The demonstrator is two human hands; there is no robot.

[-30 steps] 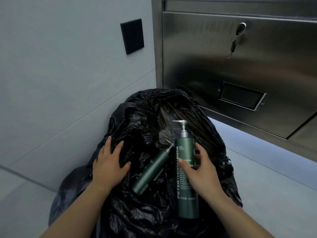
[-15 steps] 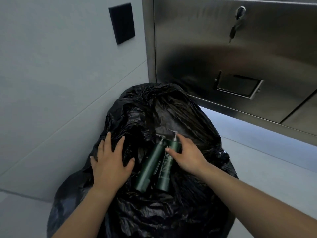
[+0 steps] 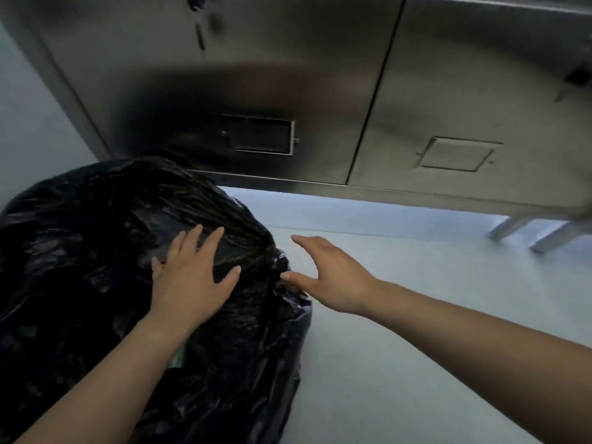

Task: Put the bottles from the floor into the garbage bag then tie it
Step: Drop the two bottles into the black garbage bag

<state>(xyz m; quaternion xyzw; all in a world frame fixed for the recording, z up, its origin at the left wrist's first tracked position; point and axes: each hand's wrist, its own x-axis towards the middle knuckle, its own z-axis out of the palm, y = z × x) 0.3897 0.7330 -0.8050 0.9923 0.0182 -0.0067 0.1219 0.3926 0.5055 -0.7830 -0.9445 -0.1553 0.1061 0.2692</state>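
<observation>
A big black garbage bag (image 3: 80,251) fills the lower left of the head view. My left hand (image 3: 189,277) lies flat on its top with fingers spread. Beneath my left forearm a sliver of a green bottle (image 3: 180,357) shows inside the bag; the rest of the bottles are hidden. My right hand (image 3: 330,280) hovers empty just right of the bag's edge, fingers spread and pointing left, over the pale floor (image 3: 400,315). No bottle lies on the visible floor.
A stainless steel cabinet (image 3: 288,75) with recessed handles stands behind the bag, raised on metal legs (image 3: 525,232) at the right. A grey wall (image 3: 19,123) borders the bag at the far left.
My right hand let go of the green bottle, which now lies in the bag, and moved right off the bag. The view swung to the right. My left hand stays on the bag.
</observation>
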